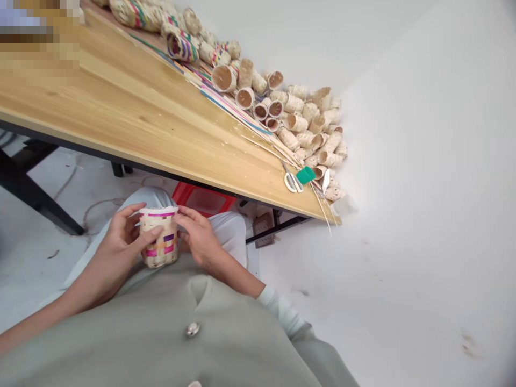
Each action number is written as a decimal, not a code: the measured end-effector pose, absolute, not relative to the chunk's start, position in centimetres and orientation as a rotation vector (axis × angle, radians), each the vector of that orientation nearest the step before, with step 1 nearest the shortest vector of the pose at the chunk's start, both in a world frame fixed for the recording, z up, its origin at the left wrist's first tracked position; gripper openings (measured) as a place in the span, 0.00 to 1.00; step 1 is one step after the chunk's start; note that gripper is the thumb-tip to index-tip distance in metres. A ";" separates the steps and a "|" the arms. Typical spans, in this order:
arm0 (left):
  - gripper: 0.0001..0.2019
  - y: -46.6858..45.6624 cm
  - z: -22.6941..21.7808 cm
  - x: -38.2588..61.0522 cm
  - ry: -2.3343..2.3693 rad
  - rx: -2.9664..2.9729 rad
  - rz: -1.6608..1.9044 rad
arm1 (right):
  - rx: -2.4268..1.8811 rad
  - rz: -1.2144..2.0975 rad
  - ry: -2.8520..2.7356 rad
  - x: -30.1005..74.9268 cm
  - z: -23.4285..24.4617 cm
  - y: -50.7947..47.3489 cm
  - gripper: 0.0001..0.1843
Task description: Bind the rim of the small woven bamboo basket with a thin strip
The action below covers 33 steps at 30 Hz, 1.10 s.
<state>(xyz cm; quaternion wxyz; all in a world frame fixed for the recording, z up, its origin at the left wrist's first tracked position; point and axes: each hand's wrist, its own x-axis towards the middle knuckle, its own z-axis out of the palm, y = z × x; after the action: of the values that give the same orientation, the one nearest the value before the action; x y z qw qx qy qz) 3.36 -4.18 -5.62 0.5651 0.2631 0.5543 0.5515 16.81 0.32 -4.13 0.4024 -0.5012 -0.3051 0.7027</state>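
Fingers of the left hand point(122, 237) and right hand point(198, 235) are curled around a small basket point(162, 243), held upright between them; its wall appears fully woven up to the rim point(159, 210), though whether that is finished cannot be told; beyond the fingers, on the table point(141, 118), scissors point(297, 184) and strips point(242, 112) are laid unheld; farther off, other baskets point(296, 122) are heaped; no label or writing can be read.

Woven basket point(161, 246): interior hidden (far side too).
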 end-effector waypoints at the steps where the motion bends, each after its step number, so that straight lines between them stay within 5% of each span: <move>1: 0.39 -4.3 -5.5 3.4 1.277 0.579 1.283 | -1.283 1.787 -0.730 16.7 -4.2 0.2 0.14; 9: 0.24 -3.8 -4.1 3.2 1.180 0.418 1.293 | -1.247 1.792 -0.739 16.7 -4.3 -0.3 0.15; 33: 0.24 -3.6 -3.3 3.5 1.206 0.460 1.343 | -1.172 1.838 -0.676 16.3 -4.3 -0.4 0.17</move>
<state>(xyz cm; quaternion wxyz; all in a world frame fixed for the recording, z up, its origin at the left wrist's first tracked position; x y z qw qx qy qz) 3.48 -3.58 -3.29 0.5967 0.1983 0.5196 0.5784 16.34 -0.37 -4.35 0.4165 -0.4670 -0.2691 0.7321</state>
